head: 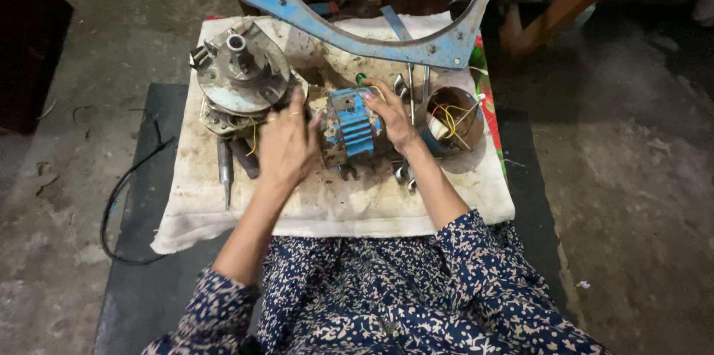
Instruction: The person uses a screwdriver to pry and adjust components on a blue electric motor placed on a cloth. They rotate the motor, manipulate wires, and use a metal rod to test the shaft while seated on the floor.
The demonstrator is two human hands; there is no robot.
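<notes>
— Two hands on one part. What's the biggest thing there?

— The blue metal frame (416,39), a curved, chipped piece arching over the far edge of the counter (141,295). Under everything lies a stained white cloth (335,206).

— And next in size?

— A round grey motor assembly (242,72) on the cloth's left side, with a hub sticking up and yellow wires showing below it. A metal shaft (225,169) lies just beside it, pointing toward the person.

— The part being held?

— A blocky motor housing (348,128) at the middle of the cloth: blue ribbed fins on top, paint worn, the rest grimy grey-brown metal. The left hand (286,145) lies flat against its left side, fingers extended upward and close together, pressing rather than wrapping. The right hand (390,113) cups its right end, fingers curled over the top edge.

— Anything to the right?

— A rusty round can (467,132) with yellow and white wires inside, just beside the right wrist. Wrenches (410,91) lie between it and the housing.

— Smallest?

— A small green piece (361,78) just beyond the right fingertips; what it is, I can't tell.
</notes>
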